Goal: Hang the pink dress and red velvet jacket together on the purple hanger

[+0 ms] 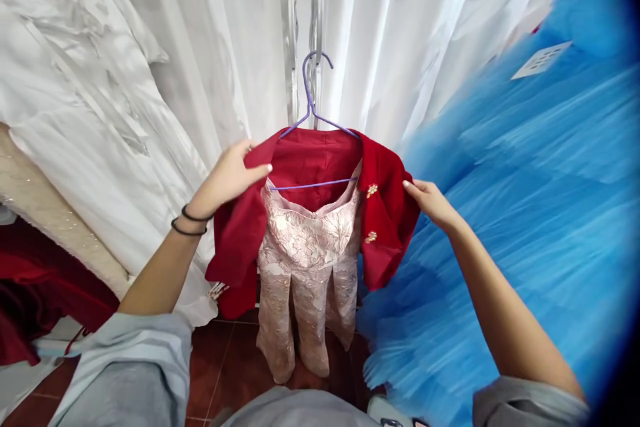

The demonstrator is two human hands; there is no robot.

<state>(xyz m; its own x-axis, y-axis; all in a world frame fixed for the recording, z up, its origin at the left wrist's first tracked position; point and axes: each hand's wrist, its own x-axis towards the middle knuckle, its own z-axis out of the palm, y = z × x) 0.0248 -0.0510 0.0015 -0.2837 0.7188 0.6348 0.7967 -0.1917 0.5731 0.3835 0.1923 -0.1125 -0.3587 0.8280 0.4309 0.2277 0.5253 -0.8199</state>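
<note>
A red cropped jacket with gold flower-shaped buttons on its front hangs on a purple wire hanger. Under it, on the same hanger, is a pale pink brocade dress with a sweetheart neckline. My left hand lies against the jacket's left shoulder, thumb spread away from the fingers; two dark bands circle that wrist. At the opposite shoulder, my right hand pinches the jacket's sleeve between thumb and fingers. The jacket's front stands apart, showing the lining and the dress top.
White gowns hang close on the left, and a full blue tulle dress fills the right. Behind the hanger are a white curtain and a metal rail. Dark red fabric lies low at left. Brown tiles cover the floor.
</note>
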